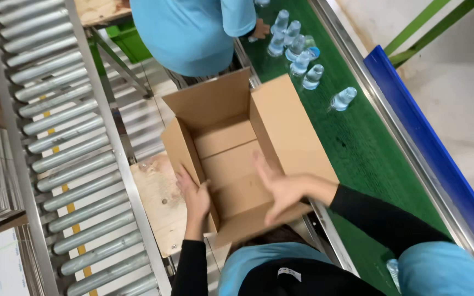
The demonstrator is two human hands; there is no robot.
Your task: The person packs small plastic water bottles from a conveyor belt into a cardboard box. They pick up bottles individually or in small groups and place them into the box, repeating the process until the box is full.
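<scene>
A: Head view: we see the left hand (195, 193) gripping the left wall of the box (231, 164), fingers wrapped over its edge. The right hand (281, 189) is open, fingers spread and blurred, inside the box near its right wall, and holds nothing.

B: Where does the box stand?

A: We locate it in front of us, partly over a wooden board (157, 203), between the roller track (67, 142) on the left and the green belt (357, 142) on the right. Its four top flaps stand up and outward.

B: How far along do we judge the work?

A: We judge the box erected: the bottom flaps lie folded flat. Whether they are taped, we cannot tell. The box holds nothing; filling is not yet done.

B: And beyond the box?

A: Clear bottles (297, 49) lie clustered on the belt past the box, with one bottle (342, 98) apart from the rest. A co-worker (193, 33) in a blue top stands at the far end, one hand at the belt edge.
</scene>
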